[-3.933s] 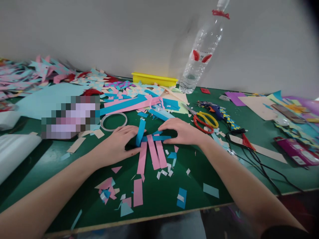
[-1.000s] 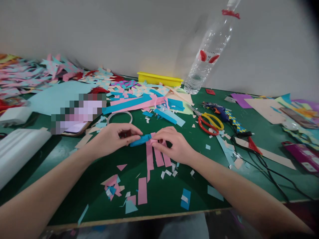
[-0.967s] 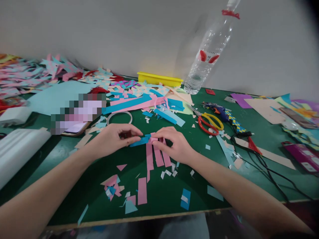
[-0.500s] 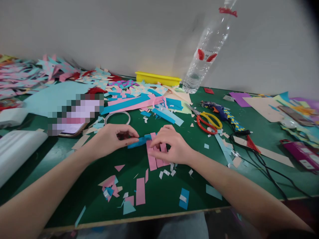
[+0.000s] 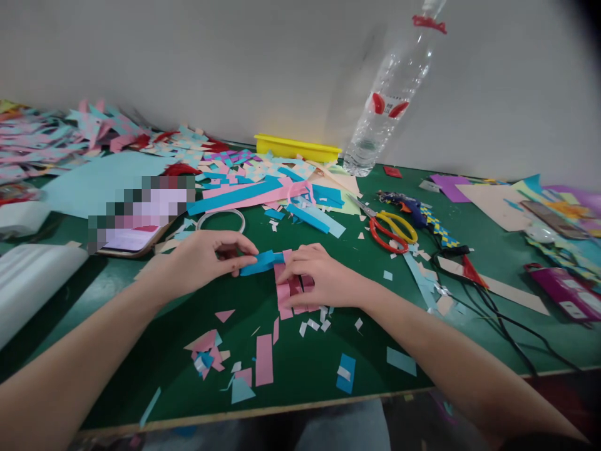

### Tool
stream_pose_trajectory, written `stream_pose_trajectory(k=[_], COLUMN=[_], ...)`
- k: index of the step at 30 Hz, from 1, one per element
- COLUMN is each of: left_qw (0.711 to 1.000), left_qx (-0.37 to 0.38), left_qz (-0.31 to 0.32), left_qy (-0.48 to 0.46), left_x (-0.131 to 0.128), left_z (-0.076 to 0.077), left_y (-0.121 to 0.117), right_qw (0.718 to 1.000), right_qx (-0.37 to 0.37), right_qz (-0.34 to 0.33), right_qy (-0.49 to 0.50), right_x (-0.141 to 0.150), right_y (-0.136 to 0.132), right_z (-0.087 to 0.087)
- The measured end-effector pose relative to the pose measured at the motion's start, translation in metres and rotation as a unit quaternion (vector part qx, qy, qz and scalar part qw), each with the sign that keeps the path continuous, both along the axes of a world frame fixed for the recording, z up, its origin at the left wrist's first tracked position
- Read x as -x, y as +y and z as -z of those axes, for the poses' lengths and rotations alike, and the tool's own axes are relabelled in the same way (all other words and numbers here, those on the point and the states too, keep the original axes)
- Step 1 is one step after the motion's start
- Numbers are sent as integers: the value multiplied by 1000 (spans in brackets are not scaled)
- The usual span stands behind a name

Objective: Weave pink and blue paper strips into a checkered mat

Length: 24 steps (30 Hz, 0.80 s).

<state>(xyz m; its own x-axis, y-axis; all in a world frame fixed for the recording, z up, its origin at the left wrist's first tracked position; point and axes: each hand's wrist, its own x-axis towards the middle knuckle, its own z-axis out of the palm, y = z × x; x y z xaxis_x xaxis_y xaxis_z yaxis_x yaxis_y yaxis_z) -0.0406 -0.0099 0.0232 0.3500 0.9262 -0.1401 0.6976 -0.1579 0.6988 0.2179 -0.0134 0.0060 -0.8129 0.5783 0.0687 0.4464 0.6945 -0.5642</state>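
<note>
My left hand pinches the left end of a blue paper strip between thumb and fingers. The strip runs right, up to the top of several upright pink paper strips lying side by side on the green table. My right hand lies over these pink strips with its fingers spread, pressing on them. It covers much of the blue strip's right end, so how the two colours cross there is hidden. Small white scraps lie just below my right hand.
Scissors and a glue gun with a black cable lie to the right. A tilted-looking water bottle stands behind. A phone, a tape roll and a heap of paper strips are on the left. Paper scraps litter the front.
The fingers of my right hand have spread and settled lower over the pink strips. My left hand has shifted slightly left, still pinching the blue strip.
</note>
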Motion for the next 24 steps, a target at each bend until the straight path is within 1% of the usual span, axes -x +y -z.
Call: stream_pose_trajectory(k=[3, 7, 10, 13, 15, 18, 20, 24], left_qw=[1000, 998, 996, 996, 998, 999, 999, 997], left_qx=[9, 37, 34, 23, 26, 31, 29, 56], left_qz=[12, 57, 82, 77, 58, 28, 8, -23], left_qy=[-7, -3, 14, 23, 11, -19, -20, -45], left_x=[7, 14, 12, 4, -3, -10, -14, -17], left_z=[3, 3, 2, 3, 4, 5, 7, 10], left_y=[1, 2, 1, 0, -1, -3, -4, -6], right_qw=[999, 992, 980, 968, 966, 971, 974, 977], right_qx=[15, 46, 93, 115, 101, 52, 20, 2], right_qz=[28, 67, 99, 148, 160, 146, 135, 130], right_qy=[28, 95, 145, 170, 174, 179, 182, 171], right_x=[2, 3, 4, 5, 6, 8, 9, 11], right_y=[0, 2, 2, 1, 0, -3, -4, -7], right_z=[2, 5, 5, 4, 4, 5, 6, 8])
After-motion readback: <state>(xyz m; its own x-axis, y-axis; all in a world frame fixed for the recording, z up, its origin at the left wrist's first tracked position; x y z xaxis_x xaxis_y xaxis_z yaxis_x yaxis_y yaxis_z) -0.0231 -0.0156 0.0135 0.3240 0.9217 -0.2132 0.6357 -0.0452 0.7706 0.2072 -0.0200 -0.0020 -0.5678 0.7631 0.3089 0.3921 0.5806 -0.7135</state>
